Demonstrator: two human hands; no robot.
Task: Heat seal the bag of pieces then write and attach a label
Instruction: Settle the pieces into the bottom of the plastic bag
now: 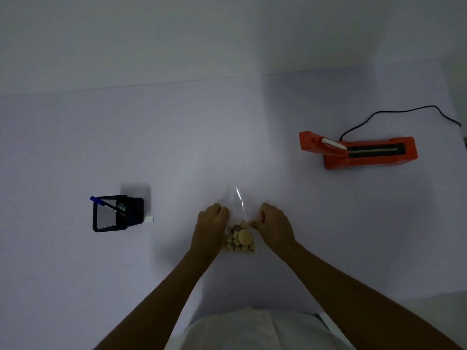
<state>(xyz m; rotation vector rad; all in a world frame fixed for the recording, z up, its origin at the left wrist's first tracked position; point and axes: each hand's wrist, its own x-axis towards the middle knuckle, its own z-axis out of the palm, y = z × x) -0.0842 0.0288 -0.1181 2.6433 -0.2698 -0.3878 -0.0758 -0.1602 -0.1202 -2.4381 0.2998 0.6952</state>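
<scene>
Both hands are on the clear plastic bag, which lies on the desk just in front of the person, its wooden pieces gathered at the near end. The left hand has its fingers curled at the bag's left edge. The right hand pinches the right edge with its fingers together. The step in hand looks like readying the bag for sealing.

Next, the empty open end must go across the strip of the orange heat sealer, well apart to the far right. Its arm looks raised. Keeping the pieces away from the seal line will matter.

A black cord trails behind the sealer. At the left stand a mesh pen holder with a blue pen and, just beside it, a small white label. Nothing blocks the way to the sealer.
</scene>
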